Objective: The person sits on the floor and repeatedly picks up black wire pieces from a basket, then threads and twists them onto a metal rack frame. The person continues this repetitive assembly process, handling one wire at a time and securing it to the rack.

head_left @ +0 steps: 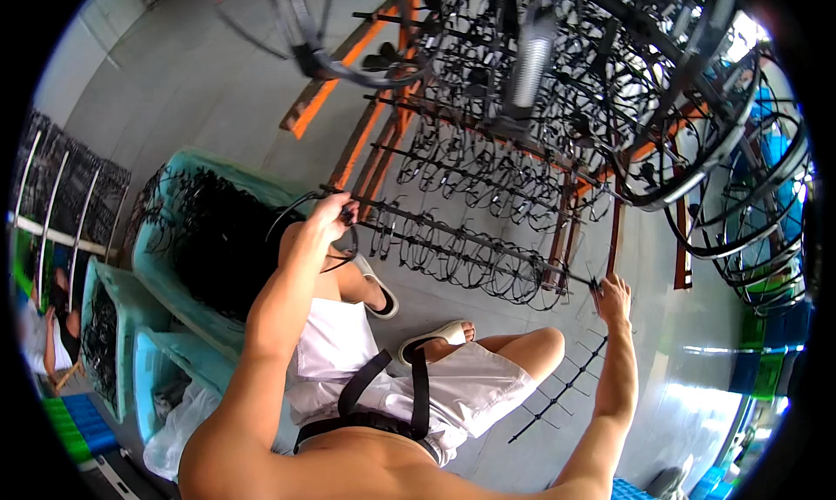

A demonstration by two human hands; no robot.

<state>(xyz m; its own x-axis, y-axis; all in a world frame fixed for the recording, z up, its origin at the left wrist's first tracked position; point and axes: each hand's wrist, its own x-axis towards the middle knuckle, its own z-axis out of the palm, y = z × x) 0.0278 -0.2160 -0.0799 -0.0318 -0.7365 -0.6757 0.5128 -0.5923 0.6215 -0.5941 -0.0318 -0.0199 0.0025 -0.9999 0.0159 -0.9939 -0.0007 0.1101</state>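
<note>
A dark rod (475, 236) strung with looped black parts (501, 278) spans the front of the orange rack (354, 145), on the side nearest the person, held between two hands. The left hand (335, 217) is folded round the rod's end by the rack's left side; whether it also pinches the black loop beside it, I cannot tell. The right hand (614, 300) pinches the opposite end, just past the rack's right front leg.

To handle this well, I would keep both ends level so the loops do not slide together, hold the bare tips rather than the loops, and move both hands at one pace, keeping the hanging parts off the rack's legs and off the rows behind.

Left of the rack stands a large teal bin (165, 282), heaped with tangled black parts (222, 239), some reaching over its rim. Farther left of the rack, a narrower teal bin (124, 326) also holds black pieces. Nearer the person than the rack, a light-blue bin (146, 347) has a clear plastic bag (183, 426) at its edge; its remaining contents are too hidden to tell
</note>
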